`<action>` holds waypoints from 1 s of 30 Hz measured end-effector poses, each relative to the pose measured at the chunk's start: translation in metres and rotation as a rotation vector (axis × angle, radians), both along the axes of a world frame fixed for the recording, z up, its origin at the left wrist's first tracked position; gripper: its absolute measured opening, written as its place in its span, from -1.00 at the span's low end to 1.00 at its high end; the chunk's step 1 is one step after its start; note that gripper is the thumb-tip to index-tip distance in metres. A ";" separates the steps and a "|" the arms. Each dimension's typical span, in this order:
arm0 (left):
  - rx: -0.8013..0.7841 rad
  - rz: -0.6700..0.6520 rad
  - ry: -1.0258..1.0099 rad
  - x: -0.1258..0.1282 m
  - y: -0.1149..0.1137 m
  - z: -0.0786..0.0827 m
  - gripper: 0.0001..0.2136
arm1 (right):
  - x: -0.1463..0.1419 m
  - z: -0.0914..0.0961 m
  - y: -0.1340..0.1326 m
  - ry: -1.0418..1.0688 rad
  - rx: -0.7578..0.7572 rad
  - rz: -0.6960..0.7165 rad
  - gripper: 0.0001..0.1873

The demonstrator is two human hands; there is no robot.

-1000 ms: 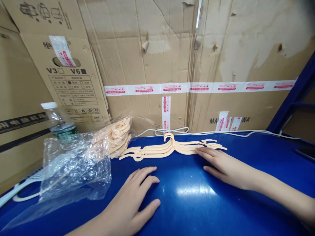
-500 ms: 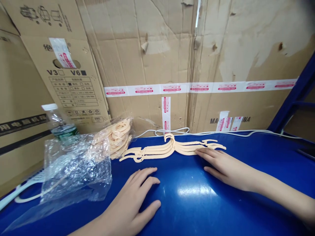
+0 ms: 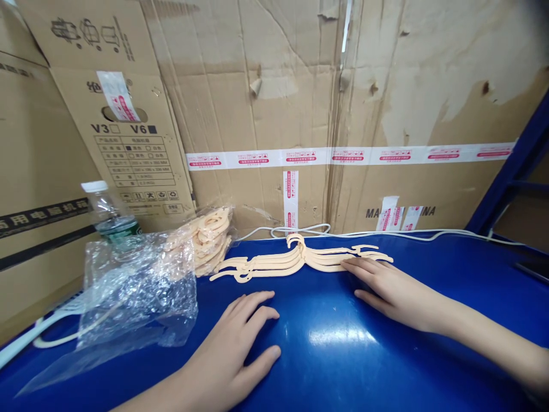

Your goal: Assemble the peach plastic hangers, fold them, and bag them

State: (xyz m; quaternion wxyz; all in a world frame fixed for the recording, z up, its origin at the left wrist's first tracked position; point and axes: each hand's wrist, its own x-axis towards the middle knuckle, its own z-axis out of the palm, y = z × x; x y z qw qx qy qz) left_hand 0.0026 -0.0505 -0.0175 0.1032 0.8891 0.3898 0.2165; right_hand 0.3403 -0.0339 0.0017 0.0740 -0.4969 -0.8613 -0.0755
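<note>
Several cream-coloured clothes hangers (image 3: 274, 264) lie stacked flat on the blue table (image 3: 326, 372), their hook pointing to the back. My right hand (image 3: 386, 283) rests with its fingertips on the right arm of the stack, fingers stretched out and not wrapped round it. Nearer to me, my left hand (image 3: 240, 343) lies on the table below the left half of the hangers, fingers apart and holding nothing. A clear plastic bag of more cream hangers (image 3: 210, 240) sits just left of the stack.
Crumpled clear plastic (image 3: 141, 303) covers part of a pale flat tool (image 3: 55, 315) on the left. Behind it stands a plastic bottle (image 3: 115, 220) with a white cap. Cardboard boxes (image 3: 257, 114) wall the back, a white cable (image 3: 420, 234) running along their foot.
The view has shifted slightly, so the boxes and bottle on the left appear a little further right. Both hands and the hangers stay as they were.
</note>
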 end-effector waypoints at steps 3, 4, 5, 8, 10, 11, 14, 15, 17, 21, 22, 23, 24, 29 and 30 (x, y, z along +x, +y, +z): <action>0.002 0.007 0.001 0.000 0.000 0.000 -0.76 | 0.000 -0.002 0.001 0.016 0.007 0.008 -0.50; 0.002 0.006 -0.001 0.000 0.000 0.000 -0.76 | 0.000 -0.003 0.002 0.029 0.008 0.011 -0.51; 0.000 0.004 -0.004 0.000 0.000 0.000 -0.76 | 0.001 -0.004 0.003 0.044 0.008 0.013 -0.52; -0.013 0.006 -0.018 0.000 0.000 0.000 -0.76 | 0.001 -0.007 0.004 0.089 0.007 0.017 -0.55; -0.027 0.009 -0.030 -0.001 0.000 0.000 -0.76 | 0.001 -0.007 0.005 0.111 0.007 0.019 -0.58; -0.032 0.008 -0.037 0.000 0.000 0.000 -0.76 | 0.000 -0.007 0.006 0.119 0.008 0.018 -0.59; -0.041 -0.002 -0.066 0.000 0.000 0.000 -0.77 | -0.001 -0.006 0.007 0.140 0.005 0.010 -0.66; -0.045 -0.004 -0.079 0.000 0.000 0.000 -0.77 | -0.002 -0.006 0.007 0.147 -0.001 0.013 -0.69; -0.058 -0.005 -0.105 0.000 0.000 0.001 -0.77 | -0.002 -0.006 0.008 0.169 -0.018 0.020 -0.76; -0.098 -0.010 -0.154 0.000 -0.001 0.002 -0.78 | -0.003 -0.006 0.009 0.252 -0.045 0.019 -0.85; -0.108 -0.014 -0.168 0.001 -0.001 0.002 -0.79 | -0.004 -0.006 0.008 0.274 -0.041 0.022 -0.87; -0.117 -0.019 -0.182 0.001 -0.001 0.003 -0.79 | -0.004 -0.005 0.007 0.293 -0.038 0.026 -0.88; -0.126 -0.024 -0.196 0.001 -0.001 0.003 -0.79 | -0.004 -0.004 0.006 0.313 -0.038 0.030 -0.88; -0.198 -0.032 -0.219 -0.001 0.004 0.004 -0.79 | -0.005 0.004 0.001 0.409 -0.034 0.013 -0.93; -0.222 -0.025 -0.218 -0.002 0.006 0.004 -0.79 | -0.004 0.006 0.000 0.429 -0.015 0.007 -0.95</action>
